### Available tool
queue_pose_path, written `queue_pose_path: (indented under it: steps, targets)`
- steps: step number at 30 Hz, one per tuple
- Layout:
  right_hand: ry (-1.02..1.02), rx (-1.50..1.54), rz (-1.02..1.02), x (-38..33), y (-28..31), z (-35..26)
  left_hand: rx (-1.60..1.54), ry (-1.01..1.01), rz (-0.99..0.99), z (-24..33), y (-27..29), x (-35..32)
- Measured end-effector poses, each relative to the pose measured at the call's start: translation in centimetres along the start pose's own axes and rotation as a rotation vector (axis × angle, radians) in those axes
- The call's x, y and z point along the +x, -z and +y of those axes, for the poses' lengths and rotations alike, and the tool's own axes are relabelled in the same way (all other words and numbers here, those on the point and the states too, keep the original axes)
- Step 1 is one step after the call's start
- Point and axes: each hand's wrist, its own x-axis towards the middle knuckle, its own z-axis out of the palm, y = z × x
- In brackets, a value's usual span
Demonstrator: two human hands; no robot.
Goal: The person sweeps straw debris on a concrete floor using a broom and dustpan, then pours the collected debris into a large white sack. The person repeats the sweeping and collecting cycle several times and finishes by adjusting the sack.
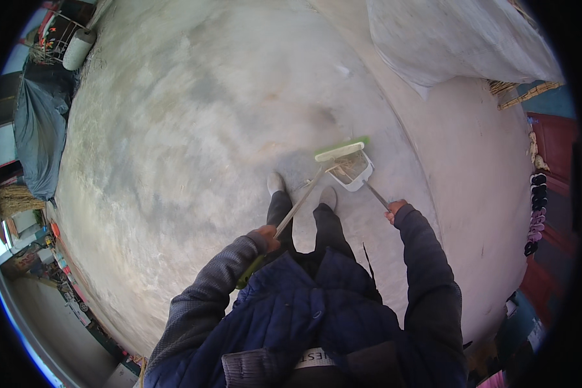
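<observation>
Gripped by the curled fingers of the left hand (266,237): broom (302,200) with pale head, green bristles, slim handle. Gripped likewise by the right hand (396,209): white dustpan (354,186) with dark handle, containing brownish debris (350,166). Located at floor (174,161) level, nearer its right edge than left.

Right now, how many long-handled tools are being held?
2: the broom, its handle in the left hand, and the dustpan, its handle in the right hand. Neither hand appears to hide another.
</observation>
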Motion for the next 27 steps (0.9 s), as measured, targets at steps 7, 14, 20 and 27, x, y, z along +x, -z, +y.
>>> queue_pose_path:
  steps: [7,14,20,27]
  targets:
    - [-0.126,-0.254,-0.223,-0.4,3.1,-2.2,-0.405,0.21,0.138,0.3,0.3,-9.1]
    - [-0.493,0.15,-0.281,0.9,4.6,-2.5,-0.562,0.38,0.165,-3.6,-0.5,-5.9]
    - [-0.168,-0.124,-0.242,2.1,2.0,-3.6,-0.406,0.305,0.12,-0.9,-7.3,-0.6]
    - [0.131,-0.489,-0.089,1.3,1.7,-2.3,-0.807,0.047,-0.153,4.5,-7.1,-3.0]
